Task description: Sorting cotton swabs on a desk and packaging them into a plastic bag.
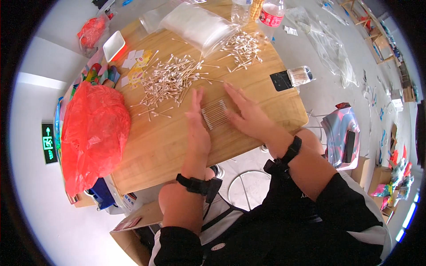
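Note:
A neat row of cotton swabs lies side by side on the wooden table, near its front edge. My left hand stands along the row's left end, fingers stretched forward. At the opposite end is my right hand, its fingers extended and thumb apart, close to the swab tips. Neither hand grips anything; both are open. Just beyond my left hand spreads a large loose heap of cotton swabs. A smaller heap of swabs lies farther back on the right.
A red plastic bag covers the table's left side. Clear plastic bags lie at the back, beside bottles. A bundle of swabs rests by a black card at the right edge. A white tray sits far left.

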{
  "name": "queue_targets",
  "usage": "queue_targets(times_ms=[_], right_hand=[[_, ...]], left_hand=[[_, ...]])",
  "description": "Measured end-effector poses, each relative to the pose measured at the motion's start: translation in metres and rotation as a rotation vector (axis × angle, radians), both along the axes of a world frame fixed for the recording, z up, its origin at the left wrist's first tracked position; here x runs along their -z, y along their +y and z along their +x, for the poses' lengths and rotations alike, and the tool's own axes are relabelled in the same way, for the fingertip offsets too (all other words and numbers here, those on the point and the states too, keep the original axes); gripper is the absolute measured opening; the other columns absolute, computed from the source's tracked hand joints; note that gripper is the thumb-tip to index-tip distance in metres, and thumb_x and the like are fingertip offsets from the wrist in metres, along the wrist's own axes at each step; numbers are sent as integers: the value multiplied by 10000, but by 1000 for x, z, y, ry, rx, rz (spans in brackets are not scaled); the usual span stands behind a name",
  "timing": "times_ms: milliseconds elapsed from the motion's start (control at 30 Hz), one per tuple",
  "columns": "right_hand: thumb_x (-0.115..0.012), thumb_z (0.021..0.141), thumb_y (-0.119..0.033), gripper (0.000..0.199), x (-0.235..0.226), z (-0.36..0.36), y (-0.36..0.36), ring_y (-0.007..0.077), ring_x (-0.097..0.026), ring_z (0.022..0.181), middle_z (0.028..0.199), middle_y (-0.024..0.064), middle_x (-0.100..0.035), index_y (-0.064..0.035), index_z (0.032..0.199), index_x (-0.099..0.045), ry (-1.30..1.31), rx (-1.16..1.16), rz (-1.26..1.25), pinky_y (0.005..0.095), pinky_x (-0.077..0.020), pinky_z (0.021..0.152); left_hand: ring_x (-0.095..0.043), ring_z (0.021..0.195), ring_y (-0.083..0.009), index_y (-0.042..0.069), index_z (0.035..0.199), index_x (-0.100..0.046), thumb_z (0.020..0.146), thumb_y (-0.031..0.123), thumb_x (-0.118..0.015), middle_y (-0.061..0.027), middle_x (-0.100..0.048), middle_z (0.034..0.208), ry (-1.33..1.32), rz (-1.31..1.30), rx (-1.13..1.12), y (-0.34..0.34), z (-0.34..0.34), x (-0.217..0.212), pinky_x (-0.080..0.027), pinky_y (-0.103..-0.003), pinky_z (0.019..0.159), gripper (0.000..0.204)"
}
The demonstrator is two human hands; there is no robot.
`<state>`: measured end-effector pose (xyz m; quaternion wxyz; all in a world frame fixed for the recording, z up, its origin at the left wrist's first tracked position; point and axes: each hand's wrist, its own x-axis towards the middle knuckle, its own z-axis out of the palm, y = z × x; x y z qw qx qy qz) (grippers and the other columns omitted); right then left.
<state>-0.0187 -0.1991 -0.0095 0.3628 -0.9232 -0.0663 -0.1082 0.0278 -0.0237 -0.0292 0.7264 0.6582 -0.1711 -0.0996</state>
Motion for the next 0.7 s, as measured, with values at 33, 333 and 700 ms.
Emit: queue_targets(times_ms=[33, 333, 700], right_hand=[[-489, 1057, -236, 529, 2, 0, 3, 303, -342, 1479, 1564, 186, -408, -17, 1525, -379, 95, 8, 326, 402, -236, 1225], [-389, 1094, -212, 453, 22, 15, 21, 261, -399, 1448, 1530, 159, -470, -7, 1496, -430, 92, -4, 1027, 377, -291, 1196], [-782, 801, -228, 842, -11, -7, -9, 350, -383, 1441, 1524, 195, -435, -26, 1514, -380, 35, -64, -60, 444, -273, 1230]], left_hand=[[-229, 1521, -305, 4, 1602, -166, 1042, 652, -113, -197, -288, 1629, 66, -124, -38, -2, -1, 0, -154, -416, 1238, 858], [-225, 1519, -294, 25, 1606, -133, 1004, 726, -146, -183, -269, 1637, 72, -201, -18, -2, 3, 5, -150, -415, 1239, 925], [-493, 1365, -352, -49, 1507, -378, 1042, 639, -151, -263, -572, 1390, -400, 460, 157, 19, 14, -10, -129, -504, 1238, 861]])
